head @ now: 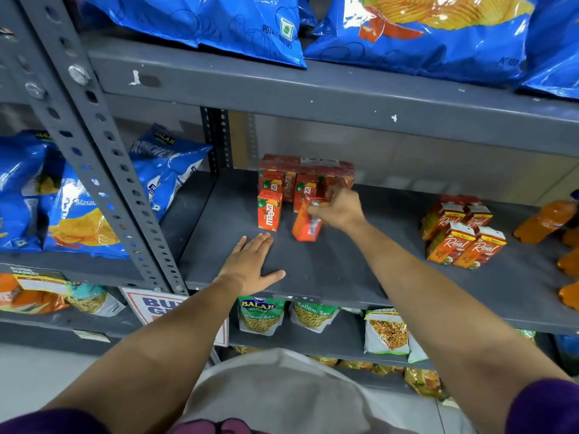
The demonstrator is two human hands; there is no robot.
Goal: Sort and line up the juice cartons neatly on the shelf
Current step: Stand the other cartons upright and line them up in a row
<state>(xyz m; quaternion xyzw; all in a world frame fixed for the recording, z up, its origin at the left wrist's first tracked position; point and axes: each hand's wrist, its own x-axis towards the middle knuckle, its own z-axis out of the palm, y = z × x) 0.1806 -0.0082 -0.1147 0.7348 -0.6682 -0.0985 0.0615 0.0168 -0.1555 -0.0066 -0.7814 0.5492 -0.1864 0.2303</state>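
A: Far left, what's there?

B: Blue chip bags (78, 211) on the neighbouring rack, behind a grey perforated upright (103, 158). More blue bags (416, 32) lie on the board overhead.

A: And the hands?

B: Left hand (250, 264) lies flat on the grey shelf (329, 270), palm down, fingers spread, holding nothing. It sits near the front edge, just short of the cartons.

A: Cartons next?

B: One red-orange carton (269, 211) stands upright alone, just beyond the left fingertips. Behind it, a wrapped block of the same cartons (305, 173) sits near the back of the shelf.

A: Right hand?

B: Right hand (340, 208) is closed over the top of a second loose carton (307, 225). That carton is tilted, its top toward the hand and the pack. Its bottom seems to touch the shelf, though motion blur makes that hard to settle.

A: Farther right?

B: A group of taller orange cartons (463, 236), well apart from the red ones, leaning together in two rows. At the right edge, orange bottles (545, 220), partly cut off.

A: Below?

B: Green-and-white snack pouches (261, 314) on the lower shelf.
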